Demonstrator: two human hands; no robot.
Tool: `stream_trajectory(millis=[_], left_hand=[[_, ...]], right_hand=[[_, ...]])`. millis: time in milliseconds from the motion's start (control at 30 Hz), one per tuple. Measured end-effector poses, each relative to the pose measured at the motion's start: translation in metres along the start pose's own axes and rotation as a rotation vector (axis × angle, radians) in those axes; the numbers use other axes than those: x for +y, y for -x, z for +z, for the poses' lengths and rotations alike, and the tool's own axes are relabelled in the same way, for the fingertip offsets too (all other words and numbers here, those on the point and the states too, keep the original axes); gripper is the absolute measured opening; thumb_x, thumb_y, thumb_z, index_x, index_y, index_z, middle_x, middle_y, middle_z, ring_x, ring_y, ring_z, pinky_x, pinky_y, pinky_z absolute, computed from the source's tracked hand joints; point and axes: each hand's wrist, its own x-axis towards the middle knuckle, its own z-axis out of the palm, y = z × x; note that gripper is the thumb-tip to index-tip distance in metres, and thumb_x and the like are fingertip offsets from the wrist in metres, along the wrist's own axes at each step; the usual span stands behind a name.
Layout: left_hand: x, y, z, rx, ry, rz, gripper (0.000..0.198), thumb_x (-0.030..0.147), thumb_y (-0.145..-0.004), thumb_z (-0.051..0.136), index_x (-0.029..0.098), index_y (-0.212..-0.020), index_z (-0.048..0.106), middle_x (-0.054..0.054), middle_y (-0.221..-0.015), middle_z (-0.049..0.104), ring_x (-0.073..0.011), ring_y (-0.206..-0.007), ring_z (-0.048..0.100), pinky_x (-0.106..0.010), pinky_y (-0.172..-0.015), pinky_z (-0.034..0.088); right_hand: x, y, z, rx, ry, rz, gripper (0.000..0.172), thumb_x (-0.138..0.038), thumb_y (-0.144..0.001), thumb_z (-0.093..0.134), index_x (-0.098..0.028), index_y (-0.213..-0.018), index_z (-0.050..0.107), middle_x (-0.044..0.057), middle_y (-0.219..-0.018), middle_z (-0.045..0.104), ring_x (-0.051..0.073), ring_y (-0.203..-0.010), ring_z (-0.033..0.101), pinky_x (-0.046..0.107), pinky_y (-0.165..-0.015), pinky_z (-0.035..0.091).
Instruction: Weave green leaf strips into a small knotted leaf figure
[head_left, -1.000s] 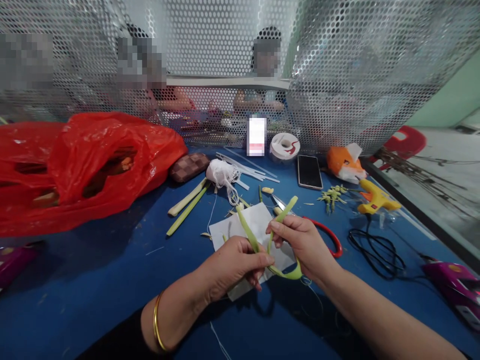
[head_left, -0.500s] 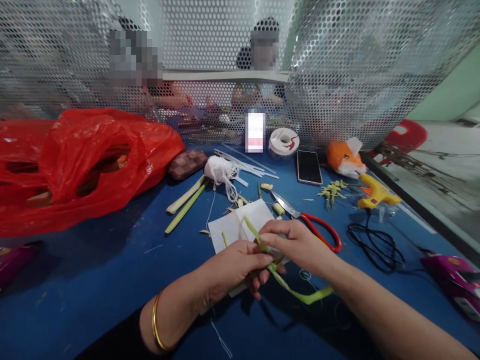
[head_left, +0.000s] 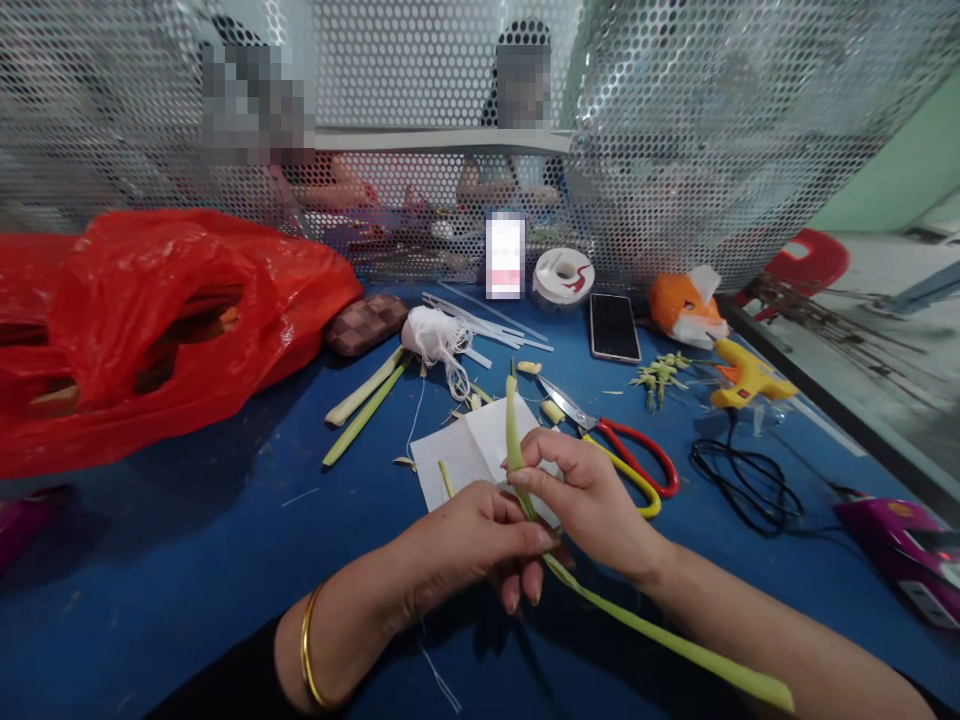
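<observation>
Both my hands meet above a folded white paper (head_left: 442,450). My left hand (head_left: 472,535) is closed on a long green leaf strip (head_left: 667,640), thumb pressed over it. My right hand (head_left: 581,495) pinches the same strip higher up between thumb and fingers. One end stands upright past my fingertips, while the other trails to the lower right across my right forearm. Inside the left grip, the strip's crossing is hidden. A short green piece (head_left: 446,478) pokes up beside my left hand. Scissors (head_left: 583,417) with red and yellow handles lie just beyond my right hand.
A red plastic bag (head_left: 285,270) fills the left. Behind the paper lie green stalks (head_left: 364,415), white yarn (head_left: 431,335) and a ribbon spool (head_left: 562,280). A phone (head_left: 615,327), yellow glue gun (head_left: 750,375) and black cable (head_left: 739,480) are right. Two people sit behind the perforated screen.
The leaf strip's upper end now stands more upright, and its lower part has swung out longer to the lower right. My right hand's pinch has shifted slightly.
</observation>
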Motion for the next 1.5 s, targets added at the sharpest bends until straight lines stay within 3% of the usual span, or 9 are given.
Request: stream_trajectory(millis=[567,667,800,900,1033,1133,1200,1333,1500], left_hand=[[0.001,0.000,0.004,-0.024,0.052,0.006,0.038,0.050,-0.069,0.076,0.013,-0.066,0.068,0.000,-0.049,0.062,-0.0079,-0.038,0.051,-0.020,-0.042,0.040],[0.007,0.002,0.001,0.077,0.118,0.068,0.037,0.047,-0.071,0.078,0.012,-0.066,0.069,-0.002,-0.056,0.066,-0.0071,-0.044,0.055,-0.019,-0.048,0.041],[0.014,0.003,-0.007,0.269,0.287,0.241,0.034,0.044,-0.074,0.079,0.013,-0.088,0.077,-0.003,-0.068,0.070,-0.0093,-0.056,0.061,-0.021,-0.058,0.046],[0.017,0.002,-0.014,0.315,0.337,0.333,0.038,0.048,-0.079,0.074,0.014,-0.096,0.077,-0.006,-0.075,0.072,-0.0130,-0.063,0.064,-0.026,-0.064,0.049],[0.017,0.001,-0.016,0.314,0.364,0.351,0.038,0.049,-0.081,0.071,0.014,-0.094,0.077,-0.008,-0.079,0.073,-0.0138,-0.064,0.064,-0.027,-0.065,0.049],[0.017,0.001,-0.012,0.318,0.344,0.352,0.026,0.036,-0.075,0.079,0.015,-0.091,0.077,-0.004,-0.074,0.070,-0.0113,-0.062,0.061,-0.025,-0.063,0.046],[0.016,0.000,-0.008,0.321,0.347,0.359,0.022,0.028,-0.071,0.082,0.015,-0.087,0.076,-0.002,-0.069,0.068,-0.0098,-0.060,0.059,-0.024,-0.062,0.045],[0.016,0.000,-0.004,0.370,0.336,0.350,0.019,0.027,-0.069,0.083,0.013,-0.079,0.074,0.000,-0.062,0.065,-0.0093,-0.055,0.056,-0.024,-0.059,0.044],[0.014,0.000,-0.004,0.387,0.294,0.292,0.019,0.029,-0.068,0.081,0.013,-0.071,0.071,-0.003,-0.061,0.066,-0.0108,-0.055,0.058,-0.026,-0.061,0.045]], right_hand=[[0.012,-0.002,0.009,-0.005,-0.004,-0.124,0.019,-0.022,-0.084,0.059,-0.021,-0.066,0.054,-0.001,-0.067,0.056,0.014,-0.063,0.052,0.028,-0.063,0.042],[0.014,-0.008,-0.001,0.103,0.016,-0.164,0.014,-0.024,-0.089,0.055,-0.020,-0.080,0.065,0.003,-0.082,0.064,0.017,-0.078,0.060,0.032,-0.074,0.046],[0.015,-0.016,-0.020,0.315,0.036,-0.101,0.019,-0.023,-0.087,0.058,-0.022,-0.102,0.069,0.007,-0.103,0.068,0.022,-0.097,0.061,0.039,-0.088,0.045],[0.009,-0.016,-0.028,0.194,-0.027,-0.006,0.019,-0.022,-0.080,0.065,-0.022,-0.098,0.071,0.004,-0.090,0.069,0.021,-0.087,0.062,0.039,-0.085,0.046],[0.003,-0.012,-0.025,-0.035,-0.335,0.110,0.024,-0.027,-0.077,0.074,-0.024,-0.101,0.073,0.003,-0.087,0.069,0.018,-0.078,0.062,0.034,-0.076,0.048],[0.003,-0.009,-0.016,0.009,-0.463,0.095,0.008,-0.029,-0.080,0.074,-0.022,-0.077,0.075,0.003,-0.088,0.070,0.016,-0.079,0.062,0.031,-0.076,0.047],[0.004,-0.008,-0.011,0.023,-0.506,0.088,0.020,-0.032,-0.083,0.072,-0.021,-0.067,0.074,0.002,-0.079,0.068,0.015,-0.077,0.062,0.030,-0.076,0.047],[0.004,-0.006,-0.007,-0.043,-0.644,0.215,0.018,-0.038,-0.086,0.070,-0.021,-0.083,0.077,-0.002,-0.055,0.059,0.012,-0.058,0.056,0.028,-0.066,0.043],[0.001,-0.002,-0.005,-0.004,-0.766,0.285,0.024,-0.039,-0.080,0.075,-0.018,-0.071,0.073,-0.002,-0.053,0.056,0.010,-0.055,0.051,0.023,-0.059,0.038]])
